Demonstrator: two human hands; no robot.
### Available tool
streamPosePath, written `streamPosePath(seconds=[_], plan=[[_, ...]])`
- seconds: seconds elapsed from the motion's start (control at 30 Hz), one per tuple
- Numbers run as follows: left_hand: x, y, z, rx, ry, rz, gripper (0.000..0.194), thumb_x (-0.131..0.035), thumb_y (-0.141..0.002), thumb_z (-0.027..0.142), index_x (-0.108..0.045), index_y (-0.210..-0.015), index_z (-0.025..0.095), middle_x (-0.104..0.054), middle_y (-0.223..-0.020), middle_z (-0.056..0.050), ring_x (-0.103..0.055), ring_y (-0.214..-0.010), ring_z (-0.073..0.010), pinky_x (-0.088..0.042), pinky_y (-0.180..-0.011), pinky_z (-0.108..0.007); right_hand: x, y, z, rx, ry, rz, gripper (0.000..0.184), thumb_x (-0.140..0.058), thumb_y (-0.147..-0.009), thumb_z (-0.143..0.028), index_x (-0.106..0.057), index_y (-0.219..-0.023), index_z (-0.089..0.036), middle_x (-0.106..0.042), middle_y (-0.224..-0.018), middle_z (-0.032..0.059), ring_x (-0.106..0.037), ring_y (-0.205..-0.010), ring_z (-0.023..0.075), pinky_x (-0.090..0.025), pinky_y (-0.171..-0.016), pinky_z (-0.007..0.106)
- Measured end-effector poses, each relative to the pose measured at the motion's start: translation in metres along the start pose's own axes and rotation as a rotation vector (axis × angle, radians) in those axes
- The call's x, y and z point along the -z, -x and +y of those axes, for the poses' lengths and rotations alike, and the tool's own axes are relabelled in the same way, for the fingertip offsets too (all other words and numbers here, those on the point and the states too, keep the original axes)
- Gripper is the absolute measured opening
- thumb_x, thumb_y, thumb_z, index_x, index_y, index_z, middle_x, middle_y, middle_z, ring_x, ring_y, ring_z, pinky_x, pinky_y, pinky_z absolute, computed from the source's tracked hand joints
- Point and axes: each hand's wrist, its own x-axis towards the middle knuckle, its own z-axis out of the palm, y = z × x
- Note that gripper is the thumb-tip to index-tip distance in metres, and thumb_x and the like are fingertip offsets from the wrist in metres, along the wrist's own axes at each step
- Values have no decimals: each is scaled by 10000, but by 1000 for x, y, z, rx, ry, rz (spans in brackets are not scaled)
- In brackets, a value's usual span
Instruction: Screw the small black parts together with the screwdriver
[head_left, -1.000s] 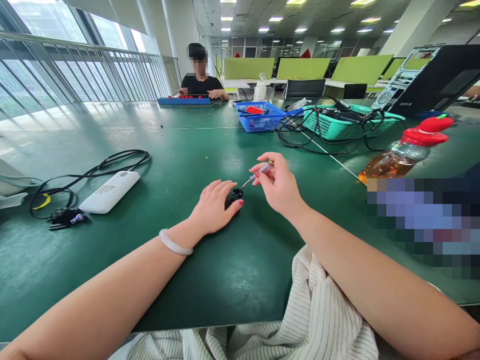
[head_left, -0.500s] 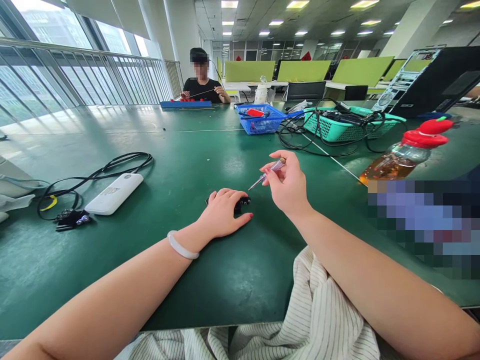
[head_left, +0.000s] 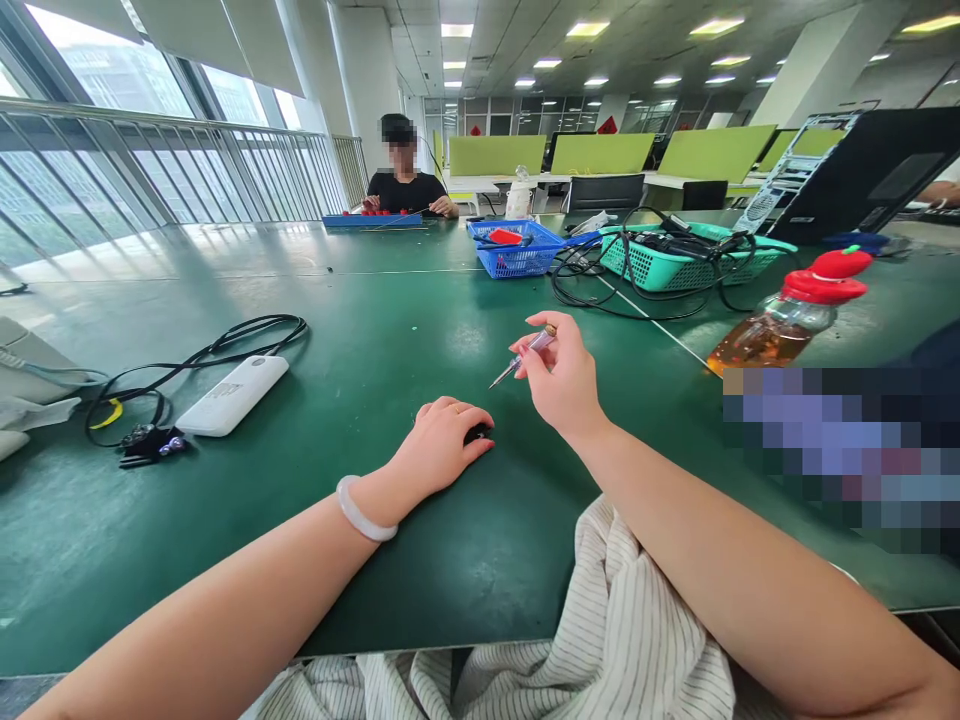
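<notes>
My left hand [head_left: 442, 440], with a pale bangle [head_left: 363, 508] at its wrist, is closed over a small black object [head_left: 478, 433] on the green tabletop. Most of that object lies hidden under the palm and fingers, so its kind does not show. Just to the right, my right hand [head_left: 562, 375] grips a small screwdriver [head_left: 534, 349] with a clear handle. Its thin metal tip points down and left, above the black object and apart from it.
A white power bank [head_left: 234, 396] and a black cable [head_left: 225, 335] lie to the left. Farther off stand a blue basket [head_left: 517, 262] and a green basket [head_left: 660, 270] with cables. A red-lidded bottle [head_left: 772, 335] is at right. Across the table sits a person [head_left: 405, 190].
My left hand has closed more tightly around the black object, the thumb nearer the fingers. My right hand and the screwdriver have shifted slightly left. The view has tilted a little.
</notes>
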Motion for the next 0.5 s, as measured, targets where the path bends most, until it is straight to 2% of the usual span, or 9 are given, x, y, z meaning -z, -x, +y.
streamPosePath(seconds=[0.13, 0.23, 0.33, 0.5], plan=[[6, 20, 8, -29, -42, -59, 139, -607, -983, 286, -689, -1082, 233, -739, -1168, -71, -619, -1172, -283, -473, -1083, -510, -1, 1, -1, 3, -21, -24, 249, -545, -900, -242, -516, -1146, -262, -734, -899, -7, -670, -628, 136, -565, -720, 366], [15, 49, 1, -40, -79, -101, 139, -569, -993, 285, -678, -1068, 244, -728, -1187, -66, -627, -1160, -278, -492, -1057, -489, -1, 1, -2, 6, -35, -44, 255, -543, -901, -239, -513, -1152, -266, -730, -906, -6, -670, -639, 135, -570, -726, 367], [29, 87, -24, 30, -90, -73, 187, -516, -997, 329, -679, -1057, 261, -737, -1163, -62, -642, -1136, -275, -499, -1042, -465, -1, 1, -2, 2, -40, -53, 256, -552, -904, -248, -508, -1156, -273, -724, -903, -10, -668, -643, 135, -572, -715, 364], [64, 150, -83, 272, -185, 78, 266, -547, -918, 478, -699, -1031, 290, -768, -1093, -48, -662, -1090, -317, -447, -1071, -490, -2, 1, -1, 3, -42, -72, 268, -541, -900, -232, -510, -1164, -272, -725, -895, -16, -655, -622, 128, -579, -732, 373]])
